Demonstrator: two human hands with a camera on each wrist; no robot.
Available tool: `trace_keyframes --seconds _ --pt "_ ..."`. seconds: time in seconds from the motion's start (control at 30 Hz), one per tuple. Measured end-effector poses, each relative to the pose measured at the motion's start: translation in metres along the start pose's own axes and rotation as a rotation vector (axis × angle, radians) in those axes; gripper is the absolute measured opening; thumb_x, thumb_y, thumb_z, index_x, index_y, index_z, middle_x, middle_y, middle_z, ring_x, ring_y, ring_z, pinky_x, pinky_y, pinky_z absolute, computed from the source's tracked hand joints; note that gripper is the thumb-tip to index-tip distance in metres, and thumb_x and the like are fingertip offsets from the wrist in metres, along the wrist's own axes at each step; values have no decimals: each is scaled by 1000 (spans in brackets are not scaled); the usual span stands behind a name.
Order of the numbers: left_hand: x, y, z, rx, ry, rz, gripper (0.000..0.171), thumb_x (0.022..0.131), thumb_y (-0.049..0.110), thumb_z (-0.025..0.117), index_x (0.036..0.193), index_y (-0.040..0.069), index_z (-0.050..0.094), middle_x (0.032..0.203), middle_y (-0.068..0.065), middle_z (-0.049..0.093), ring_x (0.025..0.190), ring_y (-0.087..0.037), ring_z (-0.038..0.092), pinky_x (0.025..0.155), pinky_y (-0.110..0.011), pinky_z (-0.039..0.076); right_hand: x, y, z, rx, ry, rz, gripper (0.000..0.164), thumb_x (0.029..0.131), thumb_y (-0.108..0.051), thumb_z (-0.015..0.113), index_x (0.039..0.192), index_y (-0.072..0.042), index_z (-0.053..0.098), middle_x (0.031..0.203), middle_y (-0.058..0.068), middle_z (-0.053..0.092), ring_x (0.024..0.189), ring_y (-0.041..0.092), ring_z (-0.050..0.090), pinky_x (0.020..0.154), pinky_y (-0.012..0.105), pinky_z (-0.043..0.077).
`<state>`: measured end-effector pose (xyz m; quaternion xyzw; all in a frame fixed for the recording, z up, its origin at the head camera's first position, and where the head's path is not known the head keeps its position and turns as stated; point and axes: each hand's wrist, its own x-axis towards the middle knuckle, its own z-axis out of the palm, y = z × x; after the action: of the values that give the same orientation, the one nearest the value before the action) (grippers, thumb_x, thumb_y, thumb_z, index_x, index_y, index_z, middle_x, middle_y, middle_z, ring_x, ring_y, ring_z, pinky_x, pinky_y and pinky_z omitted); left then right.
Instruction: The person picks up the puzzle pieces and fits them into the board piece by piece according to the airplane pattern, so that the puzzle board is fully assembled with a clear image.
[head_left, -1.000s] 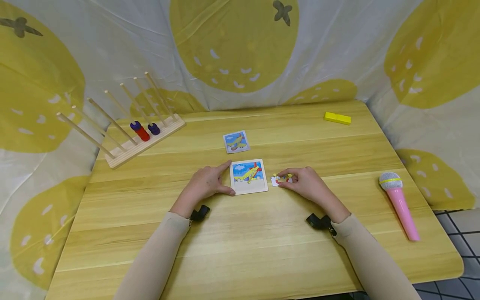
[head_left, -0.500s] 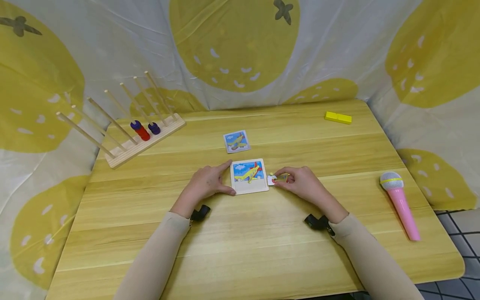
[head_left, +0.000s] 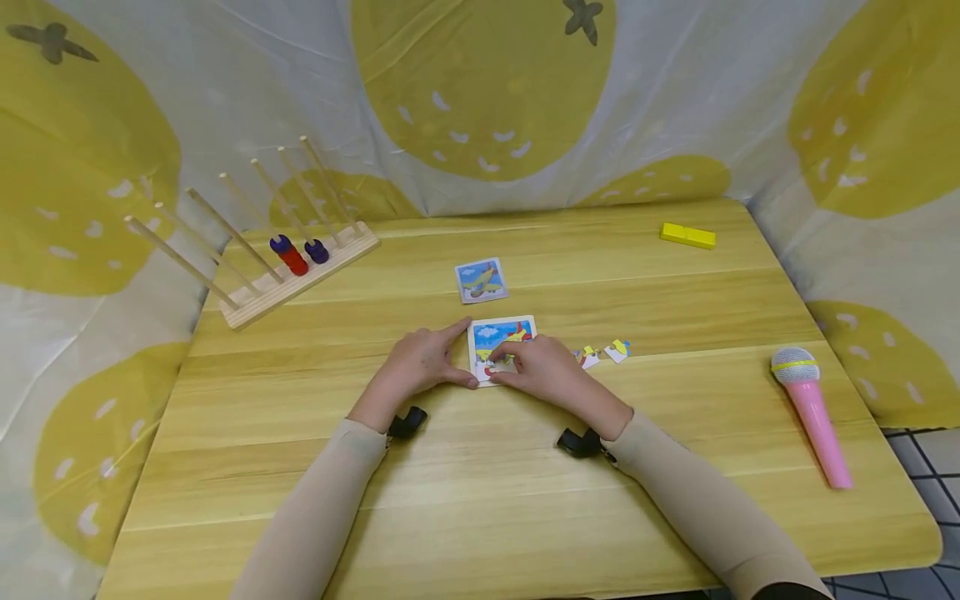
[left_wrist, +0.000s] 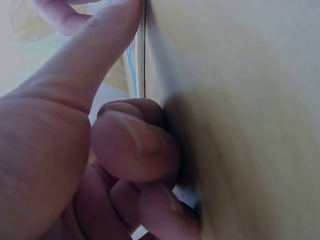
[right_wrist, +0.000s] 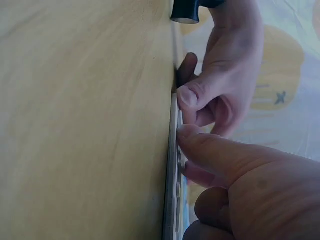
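Observation:
A square wooden jigsaw puzzle tray (head_left: 473, 354) with an airplane picture lies mid-table, its lower part pale around the right fingertips. My left hand (head_left: 420, 358) holds it by the left side, index finger at the far corner and thumb at the near one. In the left wrist view the other fingers are curled against the table beside the tray's edge (left_wrist: 143, 55). Over the tray, my right hand (head_left: 551, 371) pinches a puzzle piece (head_left: 487, 367) at the lower left of the picture, mostly covered by the fingers. Thumb tip and tray rim meet in the right wrist view.
Loose puzzle pieces (head_left: 618, 351) lie right of the tray, partly behind the right hand. A matching airplane picture card (head_left: 482, 280) lies beyond it. A wooden peg rack (head_left: 300, 287) with red and purple beads stands back left. Yellow blocks (head_left: 687, 236) and a pink toy microphone (head_left: 817, 425) are at right.
My right hand has carried a puzzle piece leftward from beside the tray to its lower left, uncovering loose pieces on the table. The left hand has kept its hold on the tray.

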<state>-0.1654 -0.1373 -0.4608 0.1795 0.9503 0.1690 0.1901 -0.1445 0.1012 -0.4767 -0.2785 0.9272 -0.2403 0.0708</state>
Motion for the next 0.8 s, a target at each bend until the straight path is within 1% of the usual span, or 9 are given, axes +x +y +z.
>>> trace_keyframes --seconds 0.17,0.37,0.5,0.67,0.8 --pt "0 0 0 0 -2 1 112 76 64 88 166 19 39 72 0 57 61 -16 47 59 -31 36 0 -2 0 -24 8 8 26 96 -43 78 113 -23 81 54 -10 47 49 6 39 51 23 29" --pt "0 0 -1 -10 -10 -8 113 76 64 88 167 21 38 71 1 54 61 -16 44 60 -32 34 0 -3 0 -31 -5 23 28 96 -44 78 115 -24 80 57 -9 51 50 7 42 52 24 30" --pt "0 0 -1 -5 -11 -5 113 76 64 88 167 20 38 71 1 55 61 -16 45 60 -31 35 0 -4 0 -39 4 15 30 96 -43 78 119 -24 80 57 -9 50 49 6 41 51 24 29" --pt "-1 1 -2 0 -12 -12 113 76 64 88 167 21 38 71 0 56 61 -16 45 60 -32 35 2 -6 4 -62 24 -46 26 99 -40 75 120 -26 81 51 -9 48 46 4 34 50 22 27" --pt "-1 1 -3 -11 -17 -14 113 76 63 88 167 21 37 71 0 55 63 -17 45 61 -32 35 3 -8 7 -56 38 -41 22 101 -37 74 118 -26 83 50 -11 48 47 3 31 51 22 26"
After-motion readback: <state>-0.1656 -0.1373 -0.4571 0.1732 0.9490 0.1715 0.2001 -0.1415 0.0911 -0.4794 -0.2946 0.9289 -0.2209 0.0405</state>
